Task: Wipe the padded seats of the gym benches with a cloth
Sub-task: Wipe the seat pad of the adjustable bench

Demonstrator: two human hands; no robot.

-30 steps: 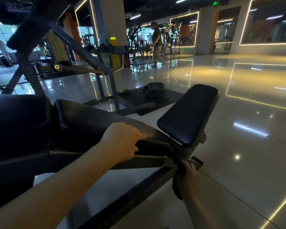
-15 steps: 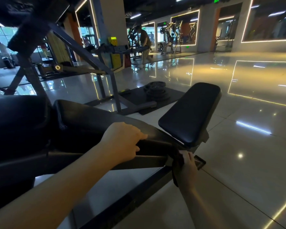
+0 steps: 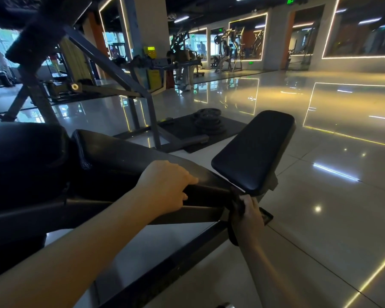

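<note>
Fingers (image 3: 247, 200) of the right hand (image 3: 247, 216) pinch a limp dark cloth (image 3: 235, 204); the left hand (image 3: 165, 187) grips the long black backrest pad (image 3: 120, 156). The black vinyl seat pad (image 3: 253, 150), at 1 o'clock, looks firm and slick.

Glossy tiled floor (image 3: 320, 218). An adjustable bench stands on it on a dark steel frame (image 3: 165, 258). The frame carries a long black back pad (image 3: 125, 161), near flat, and a seat pad (image 3: 251, 150), far end tilted up. Left hand (image 3: 165, 187) grips the back pad's near edge; right hand (image 3: 247, 216) holds a dark cloth (image 3: 237, 201) at the pads' junction. Beyond, a black rubber mat (image 3: 231, 126) lies on the floor, weight plates (image 3: 207, 121) stacked on it.
</note>
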